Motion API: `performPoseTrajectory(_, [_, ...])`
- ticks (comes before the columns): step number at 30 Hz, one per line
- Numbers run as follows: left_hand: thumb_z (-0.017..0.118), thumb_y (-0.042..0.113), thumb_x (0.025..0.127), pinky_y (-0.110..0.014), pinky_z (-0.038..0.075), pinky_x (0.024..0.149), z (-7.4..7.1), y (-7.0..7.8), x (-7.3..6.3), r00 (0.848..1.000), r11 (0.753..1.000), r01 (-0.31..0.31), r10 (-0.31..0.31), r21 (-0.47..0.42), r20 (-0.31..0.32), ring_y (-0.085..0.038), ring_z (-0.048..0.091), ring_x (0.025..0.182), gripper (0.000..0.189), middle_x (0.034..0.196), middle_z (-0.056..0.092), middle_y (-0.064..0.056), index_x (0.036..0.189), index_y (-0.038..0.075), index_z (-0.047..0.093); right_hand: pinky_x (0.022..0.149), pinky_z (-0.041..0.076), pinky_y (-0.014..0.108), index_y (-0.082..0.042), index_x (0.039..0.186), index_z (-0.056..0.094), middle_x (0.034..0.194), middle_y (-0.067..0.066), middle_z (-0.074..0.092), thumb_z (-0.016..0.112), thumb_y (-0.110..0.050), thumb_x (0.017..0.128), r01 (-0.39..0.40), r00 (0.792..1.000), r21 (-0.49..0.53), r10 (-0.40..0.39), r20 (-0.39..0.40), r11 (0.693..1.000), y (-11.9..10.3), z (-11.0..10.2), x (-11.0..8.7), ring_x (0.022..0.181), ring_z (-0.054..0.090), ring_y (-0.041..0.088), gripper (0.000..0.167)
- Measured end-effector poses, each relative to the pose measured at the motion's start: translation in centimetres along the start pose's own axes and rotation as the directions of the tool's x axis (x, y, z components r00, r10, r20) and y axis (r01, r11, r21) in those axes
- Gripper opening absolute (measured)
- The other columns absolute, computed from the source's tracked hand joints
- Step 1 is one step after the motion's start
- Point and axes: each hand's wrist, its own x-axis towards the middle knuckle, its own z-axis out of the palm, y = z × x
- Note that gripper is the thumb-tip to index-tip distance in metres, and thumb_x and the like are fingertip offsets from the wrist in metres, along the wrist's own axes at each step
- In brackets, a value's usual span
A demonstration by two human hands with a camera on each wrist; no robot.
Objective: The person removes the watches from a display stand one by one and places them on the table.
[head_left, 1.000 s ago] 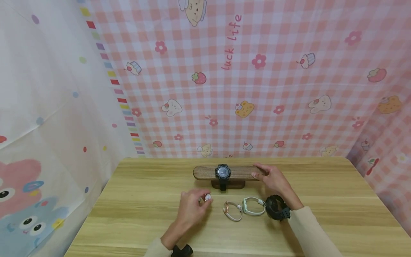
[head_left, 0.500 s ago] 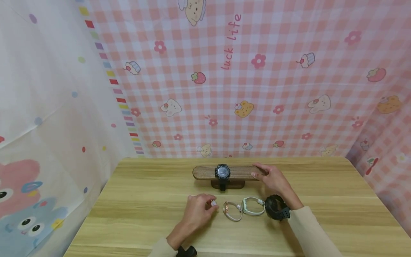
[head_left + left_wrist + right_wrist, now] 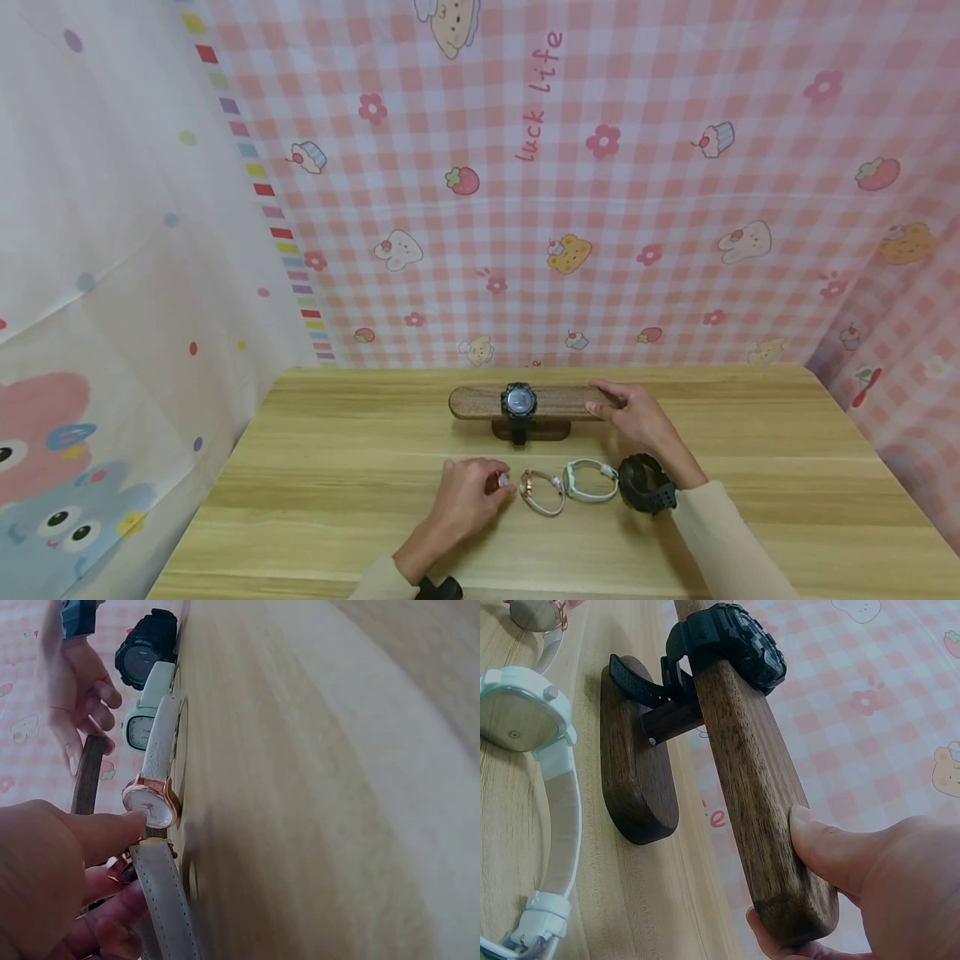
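Note:
My left hand (image 3: 468, 500) pinches a small wristwatch (image 3: 161, 889) with a white stitched strap, low over the table; my fingers cover much of its case. Just right of it, a rose-gold watch (image 3: 542, 493) with a white strap stands on its side. My right hand (image 3: 637, 414) grips the right end of a dark wooden watch stand (image 3: 754, 795), thumb on one face of the bar and fingers behind. A black digital watch (image 3: 519, 401) is strapped around the bar, left of its middle, one strap end hanging down.
A mint-green watch (image 3: 591, 482) and a bulky black watch (image 3: 645, 484) continue the row to the right, close by my right forearm. The light wooden table (image 3: 337, 433) ends at a pink checked cloth (image 3: 450, 275) behind the stand.
My left hand has moved right and a little nearer with the white-strapped watch, up to the rose-gold watch. My right hand stays on the stand's bar.

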Motion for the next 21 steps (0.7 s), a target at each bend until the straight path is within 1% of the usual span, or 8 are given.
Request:
performPoseTrajectory(1, [0.083, 0.024, 0.080, -0.026, 0.036, 0.070, 0.02, -0.01, -0.01, 1.000, 1.000, -0.001, 0.001, 0.000, 0.003, 0.003, 0.053, 0.063, 0.020, 0.070, 0.067, 0.012, 0.095, 0.012, 0.077, 0.083, 0.047, 0.043, -0.004, 0.139, 0.056, 0.143, 0.022, 0.051, 0.065, -0.027, 0.097, 0.001, 1.000, 0.001, -0.001, 0.001, 1.000, 0.01, 0.01, 0.00, 0.101, 0.059, 0.028, 0.049])
performPoseTrajectory(5, [0.082, 0.026, 0.080, -0.025, 0.033, 0.069, 0.09, 0.00, -0.08, 1.000, 1.000, 0.006, -0.006, 0.015, 0.020, 0.002, 0.052, 0.062, 0.019, 0.069, 0.066, 0.013, 0.094, 0.014, 0.077, 0.089, 0.049, 0.049, -0.004, 0.140, 0.056, 0.144, 0.022, 0.050, 0.064, -0.027, 0.097, 0.006, 1.000, 0.007, -0.006, 0.001, 1.000, 0.02, 0.07, -0.06, 0.113, 0.060, 0.034, 0.049])
performPoseTrajectory(8, [0.082, 0.028, 0.081, -0.024, 0.031, 0.068, 0.11, 0.04, -0.09, 1.000, 0.999, 0.008, -0.009, 0.032, 0.027, 0.002, 0.052, 0.063, 0.019, 0.070, 0.066, 0.013, 0.095, 0.015, 0.078, 0.092, 0.049, 0.052, -0.005, 0.140, 0.056, 0.144, 0.022, 0.050, 0.065, -0.027, 0.097, 0.007, 1.000, 0.006, -0.007, 0.000, 1.000, 0.04, 0.08, -0.09, 0.116, 0.059, 0.036, 0.049])
performPoseTrajectory(11, [0.081, 0.029, 0.081, -0.024, 0.030, 0.068, 0.08, 0.09, -0.07, 0.999, 0.999, 0.010, -0.012, 0.041, 0.031, 0.002, 0.052, 0.064, 0.020, 0.070, 0.065, 0.014, 0.095, 0.016, 0.078, 0.088, 0.049, 0.048, -0.005, 0.139, 0.056, 0.143, 0.023, 0.051, 0.065, -0.027, 0.097, 0.006, 1.000, 0.004, -0.006, 0.001, 1.000, 0.06, 0.07, -0.08, 0.108, 0.061, 0.032, 0.049])
performPoseTrajectory(13, [0.081, 0.030, 0.082, -0.024, 0.030, 0.068, 0.05, 0.12, -0.06, 0.999, 0.999, 0.011, -0.013, 0.043, 0.032, 0.001, 0.052, 0.064, 0.020, 0.070, 0.065, 0.014, 0.095, 0.016, 0.078, 0.084, 0.048, 0.044, -0.004, 0.139, 0.056, 0.142, 0.023, 0.051, 0.065, -0.026, 0.097, 0.005, 1.000, 0.004, -0.005, 0.001, 1.000, 0.07, 0.05, -0.06, 0.099, 0.060, 0.028, 0.049])
performPoseTrajectory(15, [0.081, 0.030, 0.082, -0.024, 0.030, 0.068, 0.03, 0.13, -0.05, 0.999, 0.999, 0.009, -0.011, 0.043, 0.031, 0.001, 0.053, 0.064, 0.019, 0.069, 0.064, 0.015, 0.095, 0.016, 0.077, 0.082, 0.048, 0.042, -0.004, 0.139, 0.056, 0.141, 0.024, 0.052, 0.065, -0.026, 0.097, 0.003, 1.000, 0.004, -0.003, 0.002, 1.000, 0.06, 0.03, -0.04, 0.095, 0.059, 0.026, 0.049])
performPoseTrajectory(18, [0.080, 0.031, 0.082, -0.024, 0.031, 0.068, 0.02, 0.13, -0.06, 1.000, 0.999, 0.004, -0.005, 0.045, 0.027, 0.000, 0.055, 0.065, 0.019, 0.070, 0.065, 0.014, 0.095, 0.017, 0.077, 0.082, 0.047, 0.042, -0.004, 0.140, 0.055, 0.141, 0.024, 0.052, 0.065, -0.026, 0.097, 0.002, 1.000, 0.001, -0.002, 0.003, 1.000, 0.06, 0.01, -0.01, 0.093, 0.059, 0.025, 0.049])
performPoseTrajectory(21, [0.080, 0.031, 0.082, -0.026, 0.032, 0.069, -0.06, 0.16, -0.09, 1.000, 0.999, 0.018, -0.019, 0.039, 0.016, -0.002, 0.055, 0.067, 0.023, 0.072, 0.066, 0.012, 0.098, 0.016, 0.077, 0.085, 0.049, 0.046, -0.004, 0.140, 0.056, 0.141, 0.024, 0.052, 0.065, -0.027, 0.097, 0.004, 1.000, 0.000, -0.004, 0.001, 1.000, 0.06, 0.01, 0.02, 0.097, 0.060, 0.027, 0.049])
